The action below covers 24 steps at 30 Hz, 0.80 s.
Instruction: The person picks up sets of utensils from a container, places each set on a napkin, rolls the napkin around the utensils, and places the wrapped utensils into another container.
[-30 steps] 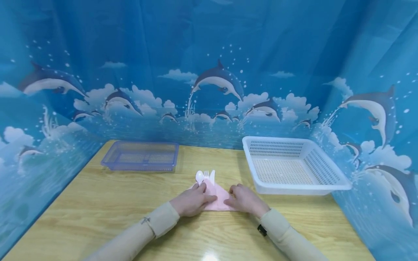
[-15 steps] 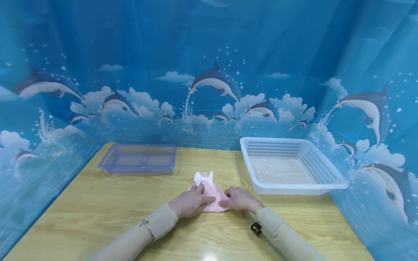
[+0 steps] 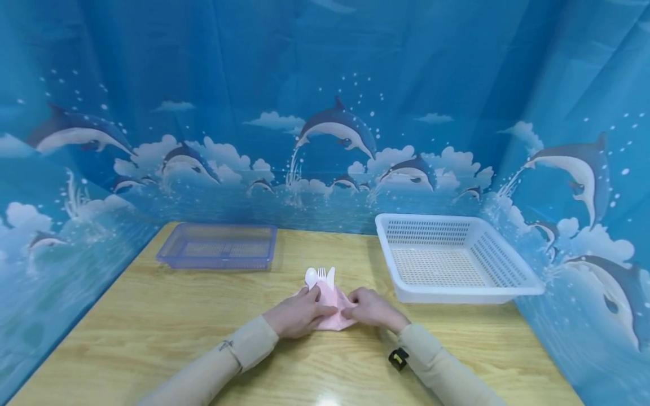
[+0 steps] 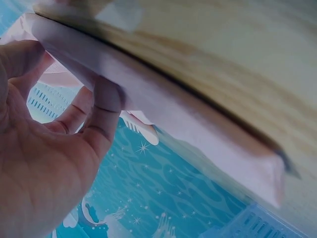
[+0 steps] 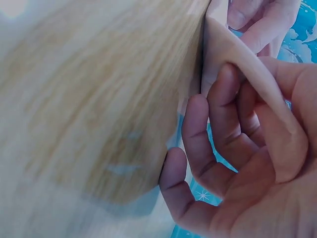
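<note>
A pink cloth napkin (image 3: 329, 322) lies partly folded over white plastic cutlery at the middle of the table. Out of its far edge stick a spoon (image 3: 311, 277), a fork (image 3: 321, 273) and a knife (image 3: 331, 276); their handles are hidden. From the left, my left hand (image 3: 296, 313) presses the napkin down with thumb and fingertips spread. My right hand (image 3: 374, 310) pinches the napkin's right side. In the right wrist view a raised fold of the napkin (image 5: 282, 141) runs between thumb and fingers. The left wrist view shows the napkin's folded near edge (image 4: 198, 119).
At the back left stands a see-through purple basket (image 3: 223, 262). A larger white basket (image 3: 472, 291) is at the back right, beyond my right hand. Dolphin-print curtains (image 3: 325, 67) enclose the wooden table (image 3: 152, 316) at the back and sides.
My right hand has moved slightly left, bringing the napkin's right side inward, so the spread cloth is narrower. The left hand stays in place on the napkin.
</note>
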Each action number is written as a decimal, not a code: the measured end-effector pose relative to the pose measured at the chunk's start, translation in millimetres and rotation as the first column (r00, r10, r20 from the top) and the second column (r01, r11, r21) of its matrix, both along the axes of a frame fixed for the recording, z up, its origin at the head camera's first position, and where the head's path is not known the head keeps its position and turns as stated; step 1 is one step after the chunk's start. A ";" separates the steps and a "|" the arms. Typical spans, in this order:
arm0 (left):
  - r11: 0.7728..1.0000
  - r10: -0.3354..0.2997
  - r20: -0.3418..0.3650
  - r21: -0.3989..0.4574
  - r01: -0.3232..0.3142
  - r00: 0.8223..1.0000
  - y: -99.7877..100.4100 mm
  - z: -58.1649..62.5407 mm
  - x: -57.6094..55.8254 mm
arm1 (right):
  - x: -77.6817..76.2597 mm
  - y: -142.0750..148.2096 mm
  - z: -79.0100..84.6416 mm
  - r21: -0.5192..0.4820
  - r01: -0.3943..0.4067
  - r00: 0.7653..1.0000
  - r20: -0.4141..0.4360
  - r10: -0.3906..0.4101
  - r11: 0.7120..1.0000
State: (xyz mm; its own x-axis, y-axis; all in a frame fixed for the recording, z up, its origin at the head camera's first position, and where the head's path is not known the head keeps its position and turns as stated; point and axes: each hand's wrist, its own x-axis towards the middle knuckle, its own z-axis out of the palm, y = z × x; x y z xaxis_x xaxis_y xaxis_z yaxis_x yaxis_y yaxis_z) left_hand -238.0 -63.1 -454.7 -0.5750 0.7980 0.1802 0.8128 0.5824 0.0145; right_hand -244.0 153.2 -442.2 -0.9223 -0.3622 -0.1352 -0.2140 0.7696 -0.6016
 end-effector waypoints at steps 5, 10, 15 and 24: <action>1.000 -0.003 0.020 0.030 0.003 1.000 -0.6 0.9 -0.5 | -2.8 -1.4 -1.2 -0.034 0.011 1.000 -0.014 -0.011 0.999; 0.996 -0.050 0.041 0.079 0.047 0.998 -2.0 2.5 -2.6 | -3.8 -1.9 -3.1 -0.095 0.020 1.000 0.004 -0.020 0.995; 0.985 -0.084 0.114 0.163 0.065 0.990 -3.0 2.3 -8.3 | -3.8 -4.9 -2.2 -0.205 0.024 0.999 0.045 -0.015 0.978; 0.959 -0.013 0.313 0.271 -0.076 0.950 -4.0 1.3 -15.6 | -2.6 -21.2 -2.1 -0.370 0.023 0.993 0.118 0.022 0.929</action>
